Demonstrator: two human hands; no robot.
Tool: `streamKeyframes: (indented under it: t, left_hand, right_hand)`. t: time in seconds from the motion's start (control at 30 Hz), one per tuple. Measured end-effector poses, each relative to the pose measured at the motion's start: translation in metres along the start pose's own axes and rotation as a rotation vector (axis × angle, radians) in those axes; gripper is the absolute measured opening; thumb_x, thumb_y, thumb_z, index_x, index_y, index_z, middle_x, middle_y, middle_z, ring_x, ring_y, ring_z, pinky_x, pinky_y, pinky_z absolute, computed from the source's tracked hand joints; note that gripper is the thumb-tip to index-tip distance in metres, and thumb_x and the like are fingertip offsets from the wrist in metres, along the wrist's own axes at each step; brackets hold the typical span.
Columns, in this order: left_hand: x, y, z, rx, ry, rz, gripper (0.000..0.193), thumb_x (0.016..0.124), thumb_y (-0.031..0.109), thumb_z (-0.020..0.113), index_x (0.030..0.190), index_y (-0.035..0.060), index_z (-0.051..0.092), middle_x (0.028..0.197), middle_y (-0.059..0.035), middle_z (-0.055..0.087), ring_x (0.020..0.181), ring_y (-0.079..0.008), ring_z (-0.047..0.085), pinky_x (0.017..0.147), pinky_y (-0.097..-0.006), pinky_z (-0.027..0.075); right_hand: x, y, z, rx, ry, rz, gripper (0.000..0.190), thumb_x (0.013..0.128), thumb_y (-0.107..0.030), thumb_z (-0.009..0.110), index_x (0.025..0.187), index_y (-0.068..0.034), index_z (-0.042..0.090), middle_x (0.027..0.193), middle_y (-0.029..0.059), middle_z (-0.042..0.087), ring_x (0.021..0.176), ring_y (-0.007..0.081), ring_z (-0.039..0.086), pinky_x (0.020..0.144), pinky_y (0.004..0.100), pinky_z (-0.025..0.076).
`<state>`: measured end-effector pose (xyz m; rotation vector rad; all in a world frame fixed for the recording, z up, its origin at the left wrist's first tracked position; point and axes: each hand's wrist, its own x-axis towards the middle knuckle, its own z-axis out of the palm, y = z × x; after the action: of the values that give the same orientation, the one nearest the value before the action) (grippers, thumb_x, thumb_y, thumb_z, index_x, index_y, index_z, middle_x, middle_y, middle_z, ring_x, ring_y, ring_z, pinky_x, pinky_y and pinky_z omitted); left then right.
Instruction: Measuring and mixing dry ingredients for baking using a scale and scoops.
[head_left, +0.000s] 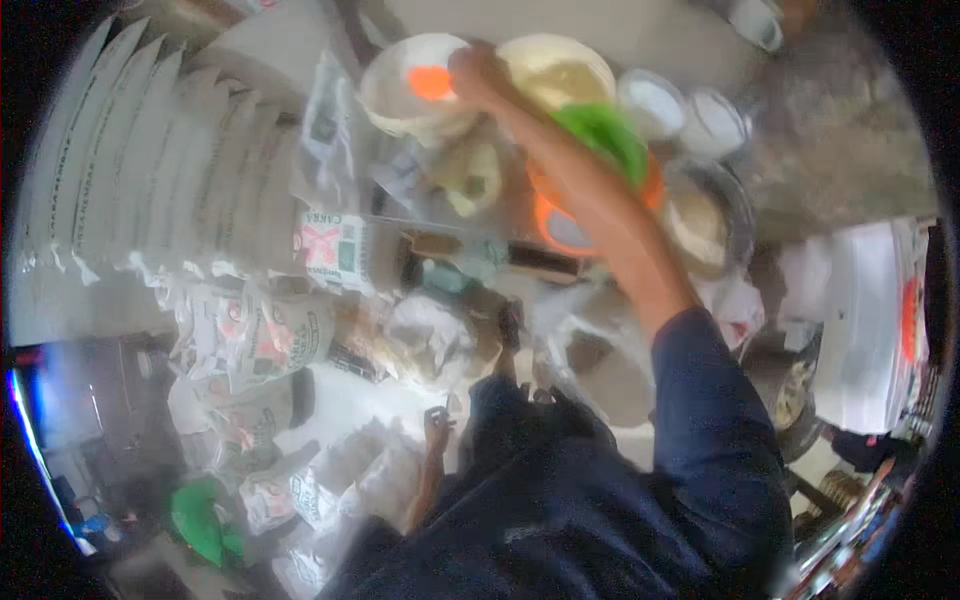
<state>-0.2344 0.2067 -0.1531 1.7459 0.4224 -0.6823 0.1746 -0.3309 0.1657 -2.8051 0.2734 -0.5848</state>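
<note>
My right hand (480, 73) reaches over the rim of a large white tub (420, 112) at the top, its fingers closed on what looks like an orange plastic scoop (430, 82). Motion blurs the grip. Beside it stands a cream tub (562, 71) with pale yellowish contents. Below my forearm are a green plastic container (600, 135) and orange containers (559, 225), partly covered by the arm. My left hand (439, 420) hangs low at my left side near white plastic sacks, apart from the tubs; whether its fingers are apart or closed is unclear.
Many stacked printed sacks (150, 165) fill the left side. Further plastic sacks (281, 337) lie below them. A clear bag (330, 127) lies left of the tubs. White lidded buckets (652, 105) and a round basin (697, 221) stand at the right. A green plastic item (202, 521) is at lower left.
</note>
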Motion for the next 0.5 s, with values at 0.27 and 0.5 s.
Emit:
streamKeyframes:
  t: [0.27,0.5]
  left_hand:
    - [0.02,0.022,-0.009,-0.173,0.123,-0.185,0.03,0.088,0.027,0.056,0.107,0.0084,0.042,0.09,-0.013,0.056,0.065,-0.0233,0.062,0.048,-0.0288,0.047]
    - [0.069,0.057,-0.014,-0.129,0.142,-0.229,0.023,0.084,0.007,0.053,0.105,0.0123,0.045,0.087,-0.0091,0.055,0.065,-0.0201,0.06,0.05,-0.0275,0.047]
  right_hand:
    - [0.075,-0.032,0.121,0.112,-0.342,0.061,0.024,0.072,-0.014,0.054,0.089,0.0,0.064,0.096,0.0234,0.063,0.091,0.0348,0.062,0.08,0.0406,0.05]
    - [0.082,0.01,0.048,0.004,-0.545,0.078,0.028,0.07,-0.033,0.058,0.08,-0.01,0.069,0.073,0.0063,0.067,0.07,0.0239,0.064,0.067,0.0347,0.05]
